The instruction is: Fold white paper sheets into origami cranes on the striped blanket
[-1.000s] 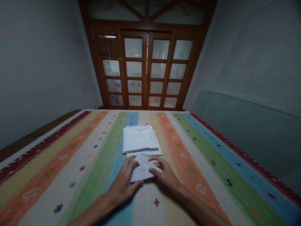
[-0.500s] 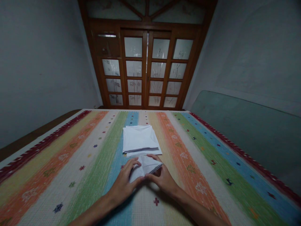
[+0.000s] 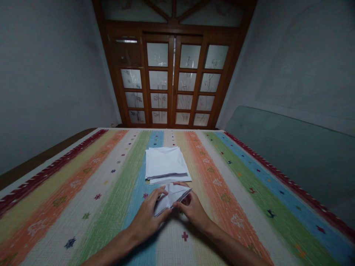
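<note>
A small folded white paper piece (image 3: 171, 197) lies on the striped mat (image 3: 83, 192) just in front of me. My left hand (image 3: 148, 218) pinches its left side, fingers curled over the fold. My right hand (image 3: 193, 210) grips its right side, with the thumb under the raised edge. Just beyond the hands, a stack of white paper sheets (image 3: 165, 164) rests on the mat and touches neither hand.
The mat has bright lengthwise stripes with small motifs. A brown wooden door with frosted glass panes (image 3: 173, 79) stands at the far end. Grey walls run along both sides. A greenish glass panel (image 3: 291, 155) leans along the right wall.
The folded paper has been pressed narrower and lifted at its right edge. Both hands have drawn closer together around it. The stack of sheets has not moved.
</note>
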### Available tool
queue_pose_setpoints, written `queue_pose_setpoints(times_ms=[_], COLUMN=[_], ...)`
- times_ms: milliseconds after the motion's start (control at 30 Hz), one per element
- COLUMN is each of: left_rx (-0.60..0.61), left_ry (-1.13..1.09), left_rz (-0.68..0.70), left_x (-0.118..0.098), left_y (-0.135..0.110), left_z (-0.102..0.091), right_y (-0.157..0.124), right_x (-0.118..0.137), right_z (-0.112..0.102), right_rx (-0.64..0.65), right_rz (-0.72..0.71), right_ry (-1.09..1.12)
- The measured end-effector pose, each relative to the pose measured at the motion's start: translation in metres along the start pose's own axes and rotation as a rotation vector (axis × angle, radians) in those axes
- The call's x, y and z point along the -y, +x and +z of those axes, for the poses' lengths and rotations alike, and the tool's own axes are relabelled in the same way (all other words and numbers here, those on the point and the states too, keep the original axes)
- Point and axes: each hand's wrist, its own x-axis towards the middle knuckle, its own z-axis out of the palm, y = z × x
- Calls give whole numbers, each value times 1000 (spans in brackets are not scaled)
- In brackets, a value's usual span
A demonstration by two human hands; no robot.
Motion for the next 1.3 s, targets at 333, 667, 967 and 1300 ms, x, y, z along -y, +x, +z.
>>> queue_pose_setpoints(times_ms=[333,667,967,1300], left_rx=[-105,-137,-202,-155], left_ry=[405,553,180,-284], left_rz=[278,356,73,-81], left_x=[5,8,2,3], left_y=[-6,-5,5,9], left_z=[6,16,8,-1], right_y=[-8,-18,-17,-6], right_x=[9,5,-4,2], right_z=[12,19,11,-13], right_rx=[27,-38,-25,124], right_rz=[-67,-198,-337,-501], right_ry=[-92,-445,-793,-905])
